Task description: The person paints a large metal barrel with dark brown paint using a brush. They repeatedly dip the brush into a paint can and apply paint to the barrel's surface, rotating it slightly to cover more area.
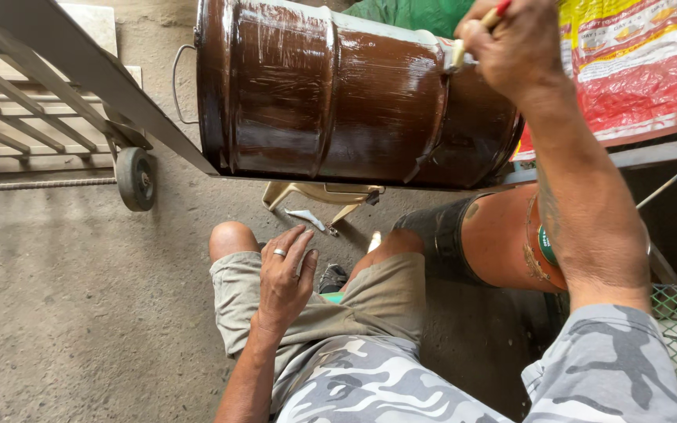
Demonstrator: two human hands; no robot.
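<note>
Gripping a small paintbrush with a pale ferrule and red handle (472, 39), the right hand (515, 47) is closed tightly around the tool and presses its bristles against the upper right part of a large ribbed metal drum coated in glossy brown paint (331, 94). The drum lies on its side across a grey metal frame rail (119, 94), and its wet coat shows streaks of paler metal near the left rim. The left hand (284, 278), wearing 1 silver ring (279, 252), lies flat and open on the person's left thigh, fingers loosely spread, holding nothing. Khaki shorts and a grey camouflage shirt fill the lower edge of the view. Just beside the right knee sits a round paint tin with an orange side and black band (479, 243), below the drum's right end. A small black caster wheel (135, 178) hangs from the frame at the left, above the bare concrete floor (64, 313). A red and yellow printed plastic sack (644, 70) lies behind the drum at the upper right corner.
</note>
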